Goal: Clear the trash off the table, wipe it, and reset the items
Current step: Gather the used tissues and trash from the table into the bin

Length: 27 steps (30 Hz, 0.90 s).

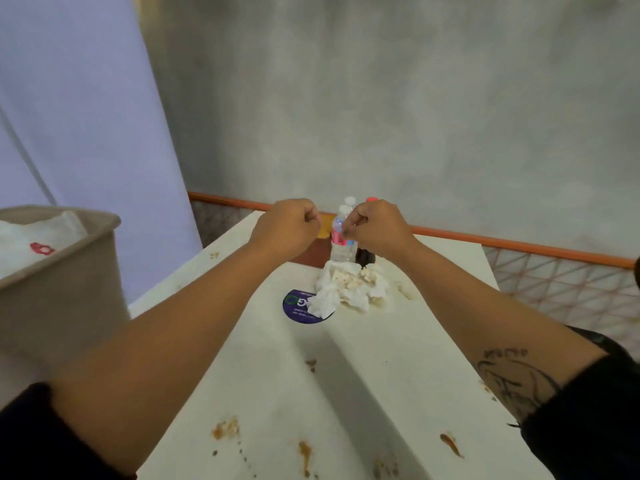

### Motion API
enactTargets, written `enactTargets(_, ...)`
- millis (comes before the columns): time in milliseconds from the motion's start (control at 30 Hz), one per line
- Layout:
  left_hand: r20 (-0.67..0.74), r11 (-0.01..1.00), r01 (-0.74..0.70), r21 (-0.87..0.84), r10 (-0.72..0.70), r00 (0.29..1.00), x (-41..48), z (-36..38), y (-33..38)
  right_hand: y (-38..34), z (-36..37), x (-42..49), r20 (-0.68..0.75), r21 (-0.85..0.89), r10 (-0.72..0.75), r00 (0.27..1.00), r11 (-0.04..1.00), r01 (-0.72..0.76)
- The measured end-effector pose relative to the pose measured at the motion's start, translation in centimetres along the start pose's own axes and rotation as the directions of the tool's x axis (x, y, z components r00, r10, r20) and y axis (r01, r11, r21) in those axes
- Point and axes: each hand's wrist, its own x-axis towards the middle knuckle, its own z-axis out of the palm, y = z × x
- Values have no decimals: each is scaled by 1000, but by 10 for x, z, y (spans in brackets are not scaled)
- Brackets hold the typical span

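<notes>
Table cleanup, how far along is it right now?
Early. Done: only a white bag sits in the bin. In hand: the left hand and right hand hover curled over the bottles; any hold is unclear. Remaining: crumpled tissue, brown stains on the table, resetting.

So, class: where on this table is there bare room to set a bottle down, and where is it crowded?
Bare: the middle strip between the napkins and the near stains. Crowded: the far end by the bottles.

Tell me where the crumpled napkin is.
In the head view, the crumpled napkin lies on the table toward its far end, just in front of the water bottles, overlapping the purple round disc.
</notes>
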Motion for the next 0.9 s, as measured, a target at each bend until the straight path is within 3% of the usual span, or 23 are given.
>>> enactTargets(267, 174, 998, 56, 2, -56, 983, 1, 79, 4, 84, 4, 0, 65, -16, 141, 988, 990, -140)
enactTargets(567, 288, 993, 109, -41, -93, 953, 2, 128, -19, 147, 36, 2, 112, -241, 330, 937, 924, -296)
enactTargets(900, 363, 978, 194, -77, -154, 919, -1, 152, -49, 188, 82, 26, 237, -437, 426, 873, 850, -296)
